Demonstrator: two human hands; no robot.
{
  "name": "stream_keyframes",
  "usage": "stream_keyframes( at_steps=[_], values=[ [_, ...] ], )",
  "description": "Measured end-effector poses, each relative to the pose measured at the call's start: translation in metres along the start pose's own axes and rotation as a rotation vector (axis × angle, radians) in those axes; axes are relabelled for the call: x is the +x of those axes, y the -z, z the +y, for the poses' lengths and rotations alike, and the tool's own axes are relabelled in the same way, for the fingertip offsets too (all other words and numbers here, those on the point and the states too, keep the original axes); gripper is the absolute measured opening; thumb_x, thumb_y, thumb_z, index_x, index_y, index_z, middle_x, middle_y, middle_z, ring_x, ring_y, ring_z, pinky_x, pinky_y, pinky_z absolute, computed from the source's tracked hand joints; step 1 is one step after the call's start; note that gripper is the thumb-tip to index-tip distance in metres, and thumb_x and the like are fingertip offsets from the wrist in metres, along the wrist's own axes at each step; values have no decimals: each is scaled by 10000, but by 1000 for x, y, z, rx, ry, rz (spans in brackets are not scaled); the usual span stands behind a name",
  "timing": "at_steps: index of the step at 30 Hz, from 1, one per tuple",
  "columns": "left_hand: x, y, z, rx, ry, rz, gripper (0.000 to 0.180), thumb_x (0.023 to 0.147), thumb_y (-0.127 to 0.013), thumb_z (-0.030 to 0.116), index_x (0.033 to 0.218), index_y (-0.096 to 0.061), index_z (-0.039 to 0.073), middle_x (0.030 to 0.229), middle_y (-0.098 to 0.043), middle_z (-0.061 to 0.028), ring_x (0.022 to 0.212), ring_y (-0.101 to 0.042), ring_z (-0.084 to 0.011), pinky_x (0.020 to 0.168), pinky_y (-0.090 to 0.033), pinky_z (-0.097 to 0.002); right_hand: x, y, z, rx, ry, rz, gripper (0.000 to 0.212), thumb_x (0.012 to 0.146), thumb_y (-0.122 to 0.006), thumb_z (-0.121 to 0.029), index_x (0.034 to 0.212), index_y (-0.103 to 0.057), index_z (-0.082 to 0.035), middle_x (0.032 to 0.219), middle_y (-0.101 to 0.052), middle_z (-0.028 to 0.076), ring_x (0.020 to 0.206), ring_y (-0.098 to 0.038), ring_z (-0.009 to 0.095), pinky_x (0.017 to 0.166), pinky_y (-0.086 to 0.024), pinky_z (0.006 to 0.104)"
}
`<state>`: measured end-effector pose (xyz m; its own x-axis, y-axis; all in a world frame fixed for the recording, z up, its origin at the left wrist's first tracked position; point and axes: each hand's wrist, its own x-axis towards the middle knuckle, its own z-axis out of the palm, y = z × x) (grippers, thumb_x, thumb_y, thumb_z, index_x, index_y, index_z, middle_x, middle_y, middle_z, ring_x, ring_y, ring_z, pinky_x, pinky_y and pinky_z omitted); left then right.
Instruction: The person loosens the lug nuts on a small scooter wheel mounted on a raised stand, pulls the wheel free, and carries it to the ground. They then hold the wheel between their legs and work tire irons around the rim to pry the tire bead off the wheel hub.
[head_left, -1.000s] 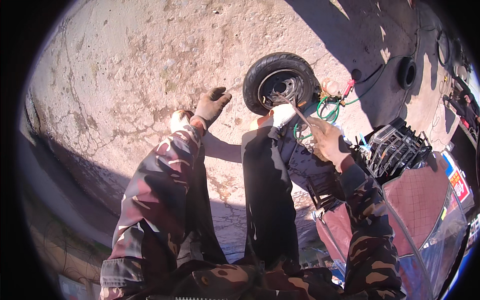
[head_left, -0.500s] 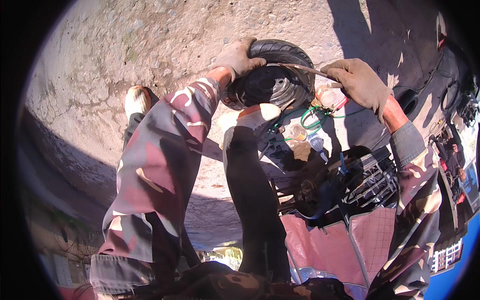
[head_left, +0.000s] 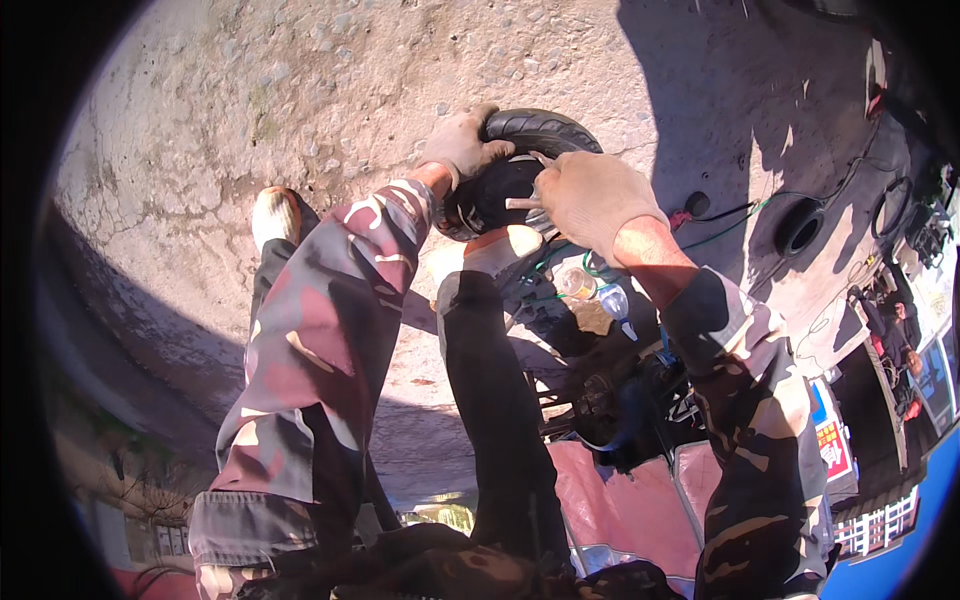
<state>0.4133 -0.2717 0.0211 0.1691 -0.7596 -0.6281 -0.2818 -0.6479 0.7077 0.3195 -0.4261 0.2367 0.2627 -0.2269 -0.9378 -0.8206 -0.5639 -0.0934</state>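
Observation:
A black tyre (head_left: pixel 545 128) on a dark wheel rim (head_left: pixel 500 195) lies on the concrete beyond my feet. My left hand (head_left: pixel 463 145), in a tan work glove, grips the tyre's left side, thumb over its edge. My gloved right hand (head_left: pixel 600 200) is closed around a tyre lever (head_left: pixel 524 203) above the wheel's right side. Most of the lever is hidden by the hand, and I cannot tell how its tip meets the tyre. My right shoe (head_left: pixel 490 250) rests against the wheel's near edge.
Right of my shoe are a clear tub (head_left: pixel 578 283), a blue-and-white bottle (head_left: pixel 616 303) and a green hose (head_left: pixel 600 268). A crate-like dark frame with pink sheeting (head_left: pixel 620 500) stands near my right leg. Another tyre (head_left: pixel 800 226) lies at the right.
My right hand has moved left, bringing the lever in over the wheel. The left hand keeps its grip on the tyre. The view has shifted slightly.

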Motion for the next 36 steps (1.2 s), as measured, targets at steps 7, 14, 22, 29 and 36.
stream_keyframes(
  at_steps=[7,14,22,29,36],
  values=[
    [-23,8,0,8,-86,-77,834,810,-832,516,1489,-531,137,1332,-617,-274,1260,-595,-443,1053,-488,-471,-71,-157,5,53,-29,352,618,989,-484,-324,1488,-413,33,772,-730,241,731,-728,435,796,-562,554],
    [-19,19,-14,-60,-17,-219,980,773,-875,530,1556,-446,125,1462,-544,-259,1383,-512,-423,1148,-425,-464,1,-285,35,-14,-229,153,554,1029,-467,-389,1388,-530,29,853,-752,240,799,-738,418,777,-555,520],
    [-37,0,-57,-309,-38,-167,975,760,-941,341,1558,-429,115,1366,-647,-150,1264,-619,-267,1083,-482,-374,53,-252,188,-253,243,318,250,966,-618,-315,1051,-666,-85,745,-716,149,770,-720,342,757,-526,489],
    [-39,7,-48,-326,65,-185,975,765,-939,370,1546,-433,79,1364,-635,-164,1285,-599,-278,1109,-460,-385,-6,-271,87,-17,-104,183,318,1032,-521,-385,991,-594,-78,784,-737,195,769,-739,395,770,-550,507],
    [-39,5,-60,-450,118,-282,1011,783,-937,382,1573,-379,87,1376,-623,-157,1269,-599,-271,1098,-468,-385,-13,-273,-59,1370,-127,-52,209,990,-648,-202,1032,-605,-2,785,-612,76,659,-546,148,631,-481,357]
  ],
)
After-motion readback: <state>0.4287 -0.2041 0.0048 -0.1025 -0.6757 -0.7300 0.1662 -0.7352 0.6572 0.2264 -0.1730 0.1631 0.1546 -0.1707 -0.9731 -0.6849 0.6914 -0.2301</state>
